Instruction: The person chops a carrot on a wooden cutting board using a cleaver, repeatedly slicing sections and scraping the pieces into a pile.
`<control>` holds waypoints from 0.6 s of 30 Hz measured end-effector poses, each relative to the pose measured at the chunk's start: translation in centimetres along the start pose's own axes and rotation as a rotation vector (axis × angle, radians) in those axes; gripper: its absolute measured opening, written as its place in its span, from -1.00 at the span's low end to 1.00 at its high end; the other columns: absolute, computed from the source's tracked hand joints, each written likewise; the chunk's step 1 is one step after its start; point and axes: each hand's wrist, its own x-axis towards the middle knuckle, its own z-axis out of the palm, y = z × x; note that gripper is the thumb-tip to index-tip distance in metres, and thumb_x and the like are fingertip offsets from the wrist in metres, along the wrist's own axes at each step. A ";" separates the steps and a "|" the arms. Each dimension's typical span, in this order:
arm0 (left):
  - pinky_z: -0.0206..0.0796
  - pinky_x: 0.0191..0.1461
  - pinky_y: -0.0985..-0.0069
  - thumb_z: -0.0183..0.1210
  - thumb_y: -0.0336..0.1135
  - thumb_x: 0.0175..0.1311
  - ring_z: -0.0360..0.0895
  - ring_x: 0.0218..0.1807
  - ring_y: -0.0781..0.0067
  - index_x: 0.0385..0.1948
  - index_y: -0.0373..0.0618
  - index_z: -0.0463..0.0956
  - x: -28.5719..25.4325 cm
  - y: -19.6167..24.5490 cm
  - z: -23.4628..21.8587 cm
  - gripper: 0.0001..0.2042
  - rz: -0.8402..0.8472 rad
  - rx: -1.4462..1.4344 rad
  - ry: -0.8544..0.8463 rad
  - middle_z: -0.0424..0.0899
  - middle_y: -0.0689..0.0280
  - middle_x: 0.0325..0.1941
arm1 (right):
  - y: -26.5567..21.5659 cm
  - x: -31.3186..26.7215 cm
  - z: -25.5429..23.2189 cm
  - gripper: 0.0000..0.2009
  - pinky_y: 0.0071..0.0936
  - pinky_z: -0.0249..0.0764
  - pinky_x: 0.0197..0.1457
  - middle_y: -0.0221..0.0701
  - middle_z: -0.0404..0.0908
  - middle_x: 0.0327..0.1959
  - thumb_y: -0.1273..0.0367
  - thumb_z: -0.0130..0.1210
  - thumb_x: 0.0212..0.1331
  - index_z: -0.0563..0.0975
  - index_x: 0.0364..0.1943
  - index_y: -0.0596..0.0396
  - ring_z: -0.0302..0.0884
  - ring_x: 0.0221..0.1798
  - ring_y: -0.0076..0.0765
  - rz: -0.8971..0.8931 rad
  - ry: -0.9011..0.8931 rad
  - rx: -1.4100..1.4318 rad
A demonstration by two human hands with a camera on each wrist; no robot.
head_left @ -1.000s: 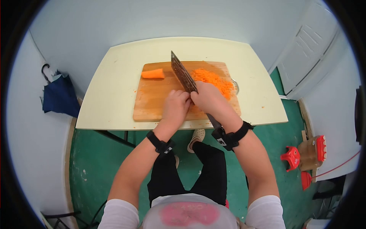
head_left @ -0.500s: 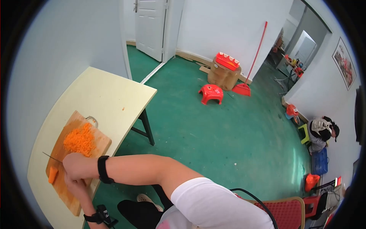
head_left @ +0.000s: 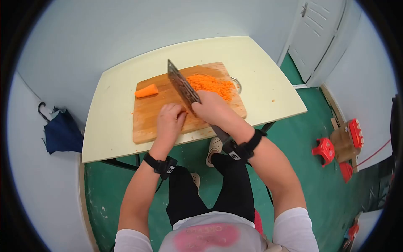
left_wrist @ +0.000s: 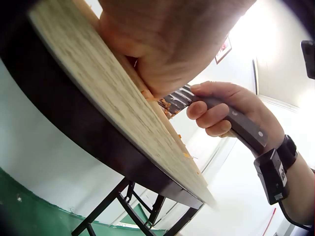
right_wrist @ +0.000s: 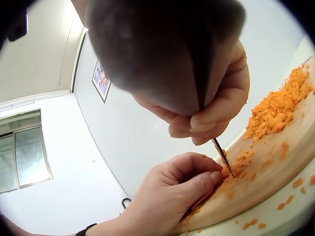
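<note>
My right hand grips the handle of a cleaver, its blade standing on edge over the wooden board. Beside the blade, my left hand rests on the board with bent fingers. In the right wrist view the fingertips of the left hand pinch a small orange carrot piece against the board, close to the blade. Finely chopped carrot lies heaped right of the blade; a thick carrot length lies at the board's far left. The left wrist view shows the dark handle.
The board lies on a pale yellow table, with a metal ring handle at its right end. Carrot crumbs dot the tabletop. A blue umbrella hangs at the left wall; a red stool stands on the floor at right.
The head view swung right across the room and came back to the table. Both hands remain at the board, the left fingers now slightly farther from the cleaver.
</note>
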 end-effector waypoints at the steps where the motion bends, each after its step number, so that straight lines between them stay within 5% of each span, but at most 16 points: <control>1: 0.35 -0.16 0.29 0.23 -0.50 0.03 0.49 -0.25 0.07 -0.42 -0.21 0.51 0.0 0.0 0.2 -0.90 -0.014 -0.036 0.003 0.56 0.16 -0.39 | -1.2 -0.9 -0.6 -0.79 -0.17 0.49 -0.30 -0.02 0.55 -0.55 0.39 -0.02 0.09 0.49 -0.36 0.32 0.57 -0.45 0.00 0.054 0.003 0.006; 2: 0.35 -0.16 0.30 0.23 -0.51 0.02 0.49 -0.25 0.09 -0.42 -0.20 0.51 0.1 0.2 0.5 -0.90 -0.012 -0.033 0.019 0.56 0.17 -0.39 | -1.9 -1.5 -0.9 -0.78 -0.04 0.48 -0.17 0.10 0.57 -0.45 0.39 -0.02 0.09 0.50 -0.34 0.34 0.58 -0.30 0.20 0.109 0.007 0.012; 6: 0.34 -0.17 0.29 0.23 -0.52 0.03 0.49 -0.25 0.08 -0.43 -0.20 0.51 0.2 1.1 0.2 -0.90 -0.038 -0.025 0.028 0.56 0.17 -0.39 | -2.0 -2.2 -0.7 -0.79 -0.03 0.46 -0.13 0.10 0.57 -0.42 0.40 -0.03 0.12 0.50 -0.33 0.33 0.56 -0.26 0.21 0.024 0.044 -0.153; 8: 0.34 -0.18 0.29 0.23 -0.52 0.01 0.48 -0.26 0.08 -0.43 -0.21 0.50 0.1 0.9 0.3 -0.90 -0.031 -0.025 0.026 0.56 0.17 -0.39 | -2.0 -2.1 -0.4 -0.83 -0.30 0.48 -0.48 -0.19 0.49 -0.66 0.41 -0.07 0.14 0.45 -0.39 0.29 0.53 -0.63 -0.25 -0.052 0.016 -0.176; 14: 0.33 -0.19 0.24 0.23 -0.51 -0.01 0.46 -0.26 0.08 -0.46 -0.17 0.52 0.3 1.2 -0.5 -0.91 -0.059 -0.057 0.000 0.53 0.18 -0.42 | -3.3 -0.8 0.6 -0.82 -0.25 0.49 -0.46 -0.16 0.49 -0.66 0.41 -0.09 0.14 0.45 -0.37 0.29 0.54 -0.60 -0.21 0.066 -0.095 -0.285; 18: 0.35 -0.17 0.25 0.22 -0.50 0.00 0.47 -0.25 0.08 -0.46 -0.17 0.53 0.1 0.9 -0.5 -0.92 -0.030 -0.064 0.050 0.52 0.19 -0.44 | -2.3 0.8 1.7 -0.83 -0.29 0.47 -0.51 -0.17 0.50 -0.64 0.43 -0.11 0.13 0.46 -0.36 0.28 0.52 -0.62 -0.26 -0.043 -0.004 -0.302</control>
